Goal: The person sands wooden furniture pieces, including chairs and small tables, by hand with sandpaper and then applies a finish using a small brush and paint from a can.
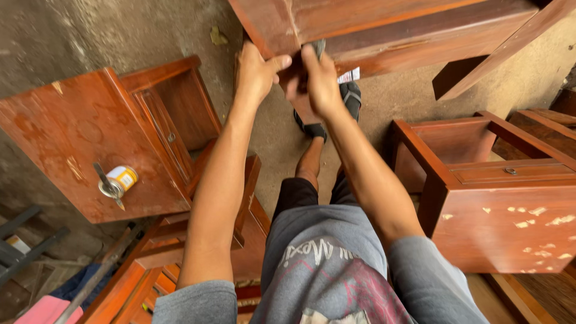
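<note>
overhead, left hand (pixel 257 71) clamped on red-brown wooden frame (pixel 384 30), right hand (pixel 319 81) pinching grey sandpaper (pixel 318 48)

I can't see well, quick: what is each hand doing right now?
Left hand: fingers curled over the edge of the wooden furniture piece.
Right hand: closed on a small grey sheet, pressed against the same wood.
</note>
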